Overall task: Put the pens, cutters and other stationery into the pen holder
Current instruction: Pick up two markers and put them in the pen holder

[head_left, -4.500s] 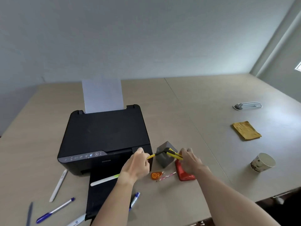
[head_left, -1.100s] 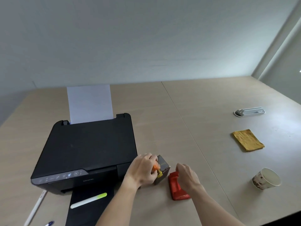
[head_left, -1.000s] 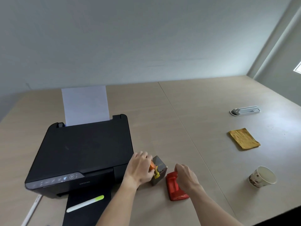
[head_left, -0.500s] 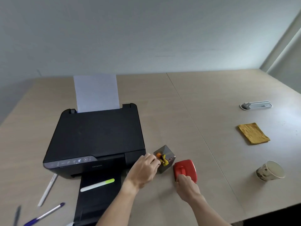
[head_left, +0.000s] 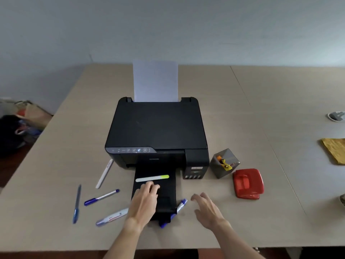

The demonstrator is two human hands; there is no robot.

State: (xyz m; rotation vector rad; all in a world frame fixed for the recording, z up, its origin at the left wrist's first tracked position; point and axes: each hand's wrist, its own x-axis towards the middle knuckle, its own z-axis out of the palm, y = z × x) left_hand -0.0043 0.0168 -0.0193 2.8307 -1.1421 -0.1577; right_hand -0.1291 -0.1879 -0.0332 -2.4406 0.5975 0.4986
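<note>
Partly hidden: a blue-capped pen (head_left: 179, 206) lay half under the printer's output tray (head_left: 169, 186), only its two ends showing; at the right edge a grey holder (head_left: 337, 116), a yellow cloth (head_left: 335, 152) and a cup rim were cut off by the frame.
Hard to make out: what sat inside the pen holder (head_left: 224, 162) beyond a yellow-and-black cutter (head_left: 225, 165) and an orange piece (head_left: 218, 157).
Left hand (head_left: 144, 200): palm down over the tray, fingers loosely curled, fingertips just short of the white-and-green highlighter (head_left: 152, 178); it held nothing.
Right hand (head_left: 207, 206): spread open above the table (head_left: 261, 101), empty, near the blue-capped pen.
Pen holder: upright on the table, just right of the black printer (head_left: 158, 128), close to a red hole punch (head_left: 248, 183).
Loose stationery: a white pen (head_left: 104, 173), a blue pen (head_left: 77, 203), a blue-capped marker (head_left: 101, 197) and a white correction pen (head_left: 112, 216) lay left of the tray.
Other: a white sheet (head_left: 155, 81) stood in the printer's rear feed; bags (head_left: 18, 124) lay on the floor at left.
</note>
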